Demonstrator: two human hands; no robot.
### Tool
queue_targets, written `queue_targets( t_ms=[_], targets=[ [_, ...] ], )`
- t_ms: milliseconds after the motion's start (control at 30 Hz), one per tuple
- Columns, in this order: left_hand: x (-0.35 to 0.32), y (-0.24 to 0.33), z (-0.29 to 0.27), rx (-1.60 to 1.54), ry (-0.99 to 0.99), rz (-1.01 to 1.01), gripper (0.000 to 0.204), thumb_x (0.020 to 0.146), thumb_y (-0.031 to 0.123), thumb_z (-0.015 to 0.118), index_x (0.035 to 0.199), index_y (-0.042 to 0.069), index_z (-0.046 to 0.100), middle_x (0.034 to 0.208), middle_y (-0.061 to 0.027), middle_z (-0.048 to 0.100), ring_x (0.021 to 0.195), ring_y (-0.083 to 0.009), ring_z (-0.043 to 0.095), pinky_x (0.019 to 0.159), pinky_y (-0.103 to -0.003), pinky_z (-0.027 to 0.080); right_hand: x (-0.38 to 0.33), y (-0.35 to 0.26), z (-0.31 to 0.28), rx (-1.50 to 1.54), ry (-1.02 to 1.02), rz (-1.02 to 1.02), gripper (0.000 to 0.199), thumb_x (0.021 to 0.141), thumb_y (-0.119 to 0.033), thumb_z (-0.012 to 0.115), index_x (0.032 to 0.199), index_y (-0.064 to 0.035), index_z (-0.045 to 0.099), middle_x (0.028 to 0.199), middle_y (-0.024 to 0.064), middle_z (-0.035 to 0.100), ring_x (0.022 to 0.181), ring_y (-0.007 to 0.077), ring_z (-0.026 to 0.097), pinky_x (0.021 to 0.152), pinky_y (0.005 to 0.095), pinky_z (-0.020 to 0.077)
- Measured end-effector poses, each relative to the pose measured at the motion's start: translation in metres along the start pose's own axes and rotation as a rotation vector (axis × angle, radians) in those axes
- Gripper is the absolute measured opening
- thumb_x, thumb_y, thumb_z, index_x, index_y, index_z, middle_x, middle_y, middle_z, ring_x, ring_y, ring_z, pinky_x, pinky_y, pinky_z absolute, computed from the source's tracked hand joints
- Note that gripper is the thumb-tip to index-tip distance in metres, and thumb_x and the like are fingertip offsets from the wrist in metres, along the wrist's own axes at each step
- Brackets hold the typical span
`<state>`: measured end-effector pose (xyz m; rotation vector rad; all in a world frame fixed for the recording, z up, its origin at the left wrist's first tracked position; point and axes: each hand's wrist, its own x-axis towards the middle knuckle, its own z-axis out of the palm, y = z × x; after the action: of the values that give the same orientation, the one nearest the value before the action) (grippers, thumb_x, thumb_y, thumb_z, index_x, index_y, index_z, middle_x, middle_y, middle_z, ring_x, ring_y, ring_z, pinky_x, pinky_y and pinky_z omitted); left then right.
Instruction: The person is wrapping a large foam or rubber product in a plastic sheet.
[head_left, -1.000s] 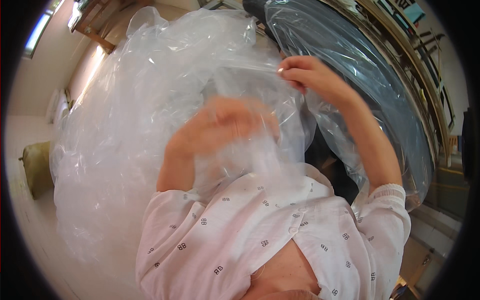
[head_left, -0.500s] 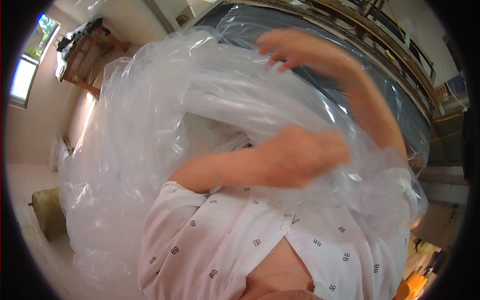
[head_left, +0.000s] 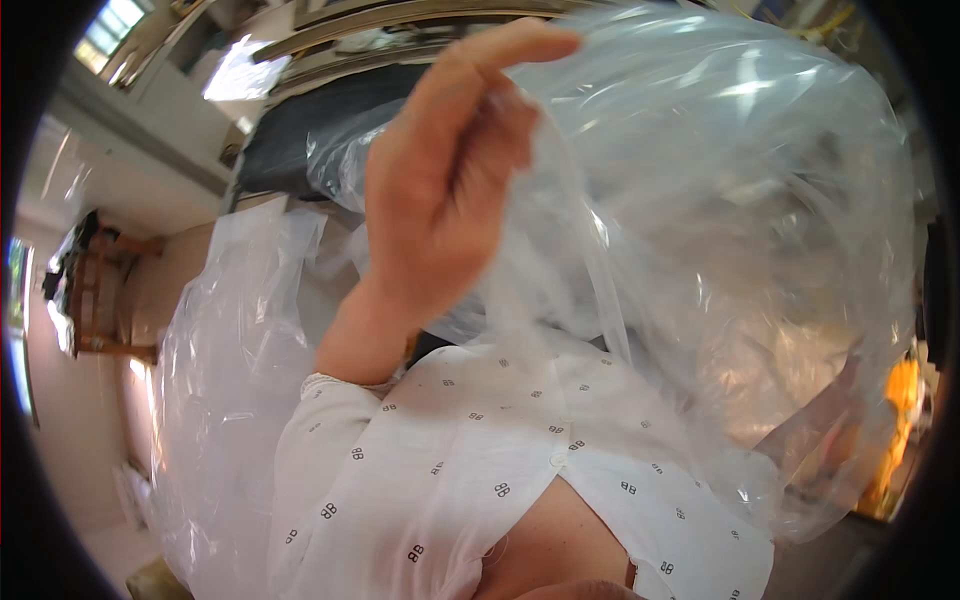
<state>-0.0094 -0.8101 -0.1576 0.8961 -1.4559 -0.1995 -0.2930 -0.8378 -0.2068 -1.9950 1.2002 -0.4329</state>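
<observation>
Clear plastic film (head_left: 690,200) billows in a large bunch from the middle to the right, close in front of my chest. My left hand (head_left: 435,190) is raised at its left edge. Its index finger points out to the right and the other fingers curl in around a fold of the film. A brownish patch behind the film at the lower right appears to be my right forearm (head_left: 815,405); the right hand itself is hidden by the film. More clear film (head_left: 235,370) hangs down on the left in a long, loose sheet.
A dark covered surface (head_left: 330,125) lies beyond the film, with long rails (head_left: 370,35) along its far side. A wooden stand (head_left: 105,290) is by the left wall. An orange item (head_left: 900,400) shows at the right edge.
My left hand has risen and moved left, away from my chest. The film's bulk has swung to the right and bunched up. My right hand has dropped out of sight behind it.
</observation>
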Motion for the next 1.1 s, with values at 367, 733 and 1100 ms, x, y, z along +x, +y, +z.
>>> queue_targets(
  t_ms=[367, 733, 1100],
  targets=[
    [0.013, -0.130, 0.155, -0.086, -0.291, -0.321, 0.015, 0.091, 0.017, 0.049, 0.086, 0.004, 0.055, 0.068, 0.0041, 0.044, 0.064, -0.0045, 0.040, 0.058, -0.018, 0.034, -0.244, 0.159, -0.200, -0.348, 1.369, 0.311, 0.033, 0.091, -0.021, 0.047, 0.110, 0.0032, 0.058, 0.106, 0.0114, 0.061, 0.100, 0.0207, 0.057, 0.088, 0.0302, 0.0428],
    [0.017, -0.118, 0.129, -0.168, -0.658, -0.151, 0.035, 0.087, 0.026, 0.056, 0.120, 0.013, 0.053, 0.108, -0.0065, 0.057, 0.104, -0.0189, 0.053, 0.089, -0.033, 0.041, 0.087, 0.063, -0.054, 0.250, 0.186, -0.030, 0.024, 0.081, -0.020, 0.061, 0.099, -0.0054, 0.059, 0.096, 0.0063, 0.064, 0.086, 0.0179, 0.058, 0.076, 0.0290, 0.0429],
    [-0.029, -0.237, -0.176, 1.057, -0.559, 0.010, 0.039, 0.079, -0.009, 0.040, 0.107, 0.011, 0.058, 0.111, -0.0070, 0.060, 0.108, -0.0256, 0.053, 0.103, -0.044, 0.032, 0.217, 0.175, -0.081, -0.443, 0.370, -0.088, 0.024, 0.080, -0.032, 0.058, 0.087, -0.0084, 0.058, 0.069, 0.0083, 0.060, 0.065, 0.0239, 0.056, 0.062, 0.0330, 0.0424]
  ],
)
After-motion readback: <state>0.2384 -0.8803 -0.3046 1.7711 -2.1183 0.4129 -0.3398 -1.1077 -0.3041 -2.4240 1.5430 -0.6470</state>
